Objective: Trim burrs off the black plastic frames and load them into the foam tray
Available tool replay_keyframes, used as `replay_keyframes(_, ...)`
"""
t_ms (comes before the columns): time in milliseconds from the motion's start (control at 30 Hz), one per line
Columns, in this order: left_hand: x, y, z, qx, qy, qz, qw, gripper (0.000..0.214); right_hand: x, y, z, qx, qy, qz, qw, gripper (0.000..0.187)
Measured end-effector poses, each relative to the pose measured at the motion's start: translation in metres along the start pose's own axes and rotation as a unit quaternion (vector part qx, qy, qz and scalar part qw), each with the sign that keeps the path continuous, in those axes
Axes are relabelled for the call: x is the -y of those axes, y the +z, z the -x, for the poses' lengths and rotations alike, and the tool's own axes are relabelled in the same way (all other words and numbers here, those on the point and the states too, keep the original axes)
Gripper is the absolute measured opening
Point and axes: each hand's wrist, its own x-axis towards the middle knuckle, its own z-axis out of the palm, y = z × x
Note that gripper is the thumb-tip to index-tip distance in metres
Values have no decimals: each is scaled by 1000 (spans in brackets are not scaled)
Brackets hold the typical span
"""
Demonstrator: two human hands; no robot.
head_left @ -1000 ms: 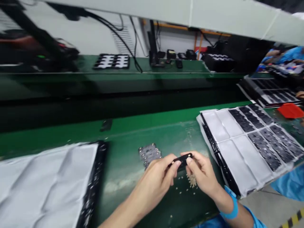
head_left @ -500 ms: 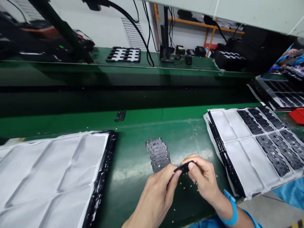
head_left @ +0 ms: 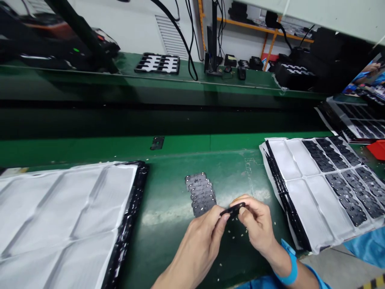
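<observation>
Between my two hands is a small, thin black plastic part [head_left: 233, 210], seen nearly edge-on above the green bench. My left hand [head_left: 200, 243] pinches its left end between thumb and fingers. My right hand [head_left: 257, 224], with a blue band at the wrist, grips the other end, its thumb pressed on the near side. Just beyond my left hand lies an overlapping row of dark grey flat parts [head_left: 201, 194] on the bench. Tiny pale bits are scattered below my hands. The far face of the held part is hidden.
On the right, a stack of white-lined trays [head_left: 313, 200] carries rows of dark parts in several compartments. Another white-lined tray stack [head_left: 75, 208] fills the left. One loose black part [head_left: 157, 143] lies farther back. A red bin [head_left: 377, 149] stands at the right edge.
The view has shifted slightly. Both hands keep their hold on the black part, which appears turned a little, with its near edge showing more.
</observation>
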Motion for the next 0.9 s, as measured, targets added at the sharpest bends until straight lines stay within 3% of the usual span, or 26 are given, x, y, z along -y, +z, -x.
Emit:
replay_keyframes(267, 2, -1, -2, 21, -19, 8, 1000, 24, -2, -1, 0, 13, 39, -38, 998, 26)
replay_keyframes(633, 1, 2, 4, 24, -21, -5, 999, 25, -8, 0, 2, -2, 18, -4, 1000, 23)
replay_keyframes(900, -2, 2, -1, 29, -30, 4, 999, 25, -9, -3, 6, 2, 45, -25, 999, 27)
